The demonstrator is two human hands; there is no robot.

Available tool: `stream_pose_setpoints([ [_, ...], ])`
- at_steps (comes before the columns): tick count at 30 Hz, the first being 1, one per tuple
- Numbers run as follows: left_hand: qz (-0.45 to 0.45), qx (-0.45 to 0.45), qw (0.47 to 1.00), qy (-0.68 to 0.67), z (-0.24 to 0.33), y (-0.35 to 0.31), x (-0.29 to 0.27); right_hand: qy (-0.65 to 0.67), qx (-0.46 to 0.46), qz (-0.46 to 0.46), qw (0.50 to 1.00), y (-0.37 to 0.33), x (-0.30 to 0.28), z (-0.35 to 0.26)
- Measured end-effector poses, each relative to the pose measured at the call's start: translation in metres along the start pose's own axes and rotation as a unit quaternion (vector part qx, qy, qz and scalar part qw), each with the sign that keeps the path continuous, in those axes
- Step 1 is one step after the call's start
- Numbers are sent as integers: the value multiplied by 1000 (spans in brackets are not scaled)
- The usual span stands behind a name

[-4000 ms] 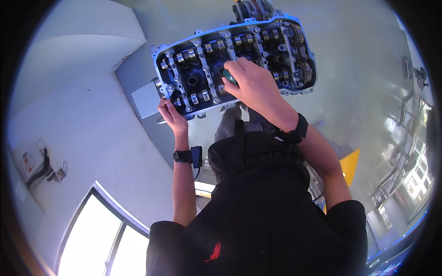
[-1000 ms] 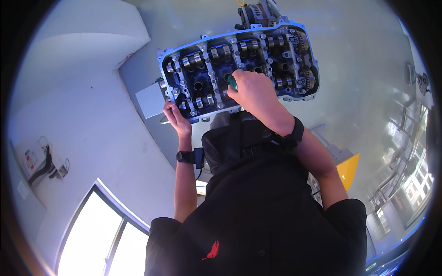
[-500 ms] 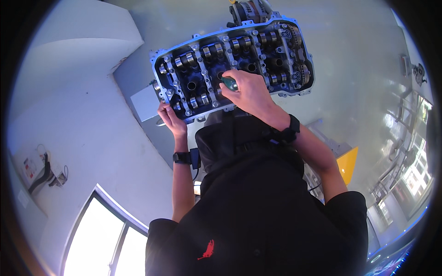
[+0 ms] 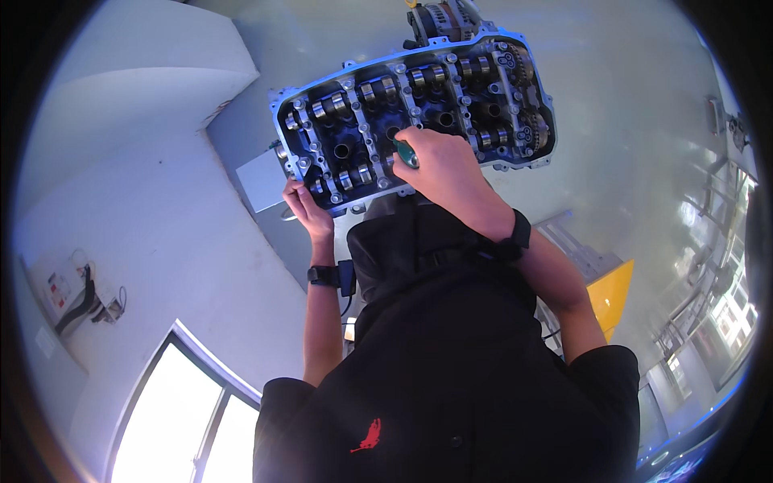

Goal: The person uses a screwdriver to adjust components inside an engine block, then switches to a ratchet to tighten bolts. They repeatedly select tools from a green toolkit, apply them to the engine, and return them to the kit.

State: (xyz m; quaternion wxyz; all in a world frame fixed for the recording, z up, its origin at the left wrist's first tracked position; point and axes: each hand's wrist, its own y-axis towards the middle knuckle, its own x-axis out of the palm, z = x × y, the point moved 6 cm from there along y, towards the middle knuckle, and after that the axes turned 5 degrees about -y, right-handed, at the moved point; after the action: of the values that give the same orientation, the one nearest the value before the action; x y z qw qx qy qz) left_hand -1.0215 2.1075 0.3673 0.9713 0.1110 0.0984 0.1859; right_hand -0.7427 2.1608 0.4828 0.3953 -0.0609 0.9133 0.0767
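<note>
An engine cylinder head lies uncovered in front of me, with shiny camshaft lobes, bearing caps, bolts and round wells on show. My right hand is closed around the green handle of what looks like a screwdriver, over the middle of the engine's near side. Its shaft is hidden by the hand and the dark parts below. At the near left corner, my left hand grips the engine's rim, fingers bent over the edge.
An alternator sits at the engine's far side. Timing chain sprockets are at its right end. To the left stand a pale wall and a light flat plate. A yellow panel lies to the right, beyond my forearm.
The whole view has shifted slightly, so everything appears a little to the right. My right hand has turned slightly with the green handle; my left hand keeps its hold on the rim.
</note>
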Motion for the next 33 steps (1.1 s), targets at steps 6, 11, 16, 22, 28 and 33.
stream_pose_setpoints([
  [6, -1, 6, 1000, -9, 0, 2, -2, -51, 28, -49, 997, 13, 1, -4],
  [11, -4, 0, 1000, -12, 1, -2, -1, -68, 48, -100, 991, 7, 9, 3],
  [16, 0, -9, 1000, -5, -1, -1, 1, -12, 33, -53, 998, 10, 2, 6],
  [22, 0, 4, 1000, -20, -7, -4, -6, 41, -69, -85, 993, 17, 2, 11],
  [28, -2, 0, 1000, -22, -8, -4, -6, 60, -62, -72, 994, 13, 1, 12],
  [33, -7, 0, 1000, -19, -6, -3, -4, 24, -32, -72, 997, 10, -2, 7],
])
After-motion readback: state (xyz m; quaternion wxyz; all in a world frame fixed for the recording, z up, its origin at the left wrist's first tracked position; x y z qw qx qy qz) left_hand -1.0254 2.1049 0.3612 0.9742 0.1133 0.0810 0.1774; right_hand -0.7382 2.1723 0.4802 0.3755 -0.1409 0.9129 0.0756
